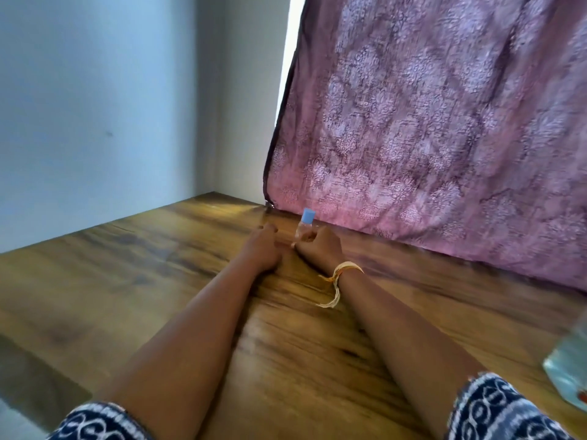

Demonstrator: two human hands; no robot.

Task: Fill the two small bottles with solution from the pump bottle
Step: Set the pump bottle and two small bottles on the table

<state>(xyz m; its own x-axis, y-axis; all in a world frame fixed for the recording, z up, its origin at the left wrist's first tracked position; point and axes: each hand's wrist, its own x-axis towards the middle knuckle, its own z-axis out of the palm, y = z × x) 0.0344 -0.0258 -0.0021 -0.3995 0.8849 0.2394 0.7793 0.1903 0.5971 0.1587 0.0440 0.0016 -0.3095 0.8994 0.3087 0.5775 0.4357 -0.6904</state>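
Observation:
A small clear bottle with a light blue cap [307, 221] stands upright at the far side of the wooden table [127, 281], close to the curtain. My right hand [319, 247], with a yellow thread band on its wrist, has its fingers curled round the bottle's lower part. My left hand [262, 249] lies just left of it with its fingers bent forward; I see only its back, and whatever is under the fingers is hidden. Only one small bottle is in sight. A clear container of pale liquid [568, 373], blurred and cut off, stands at the right edge.
A pink patterned curtain [444, 122] hangs down to the table's far right side. A pale blue wall [95, 106] meets the table at the back left. Both forearms stretch across the middle of the table.

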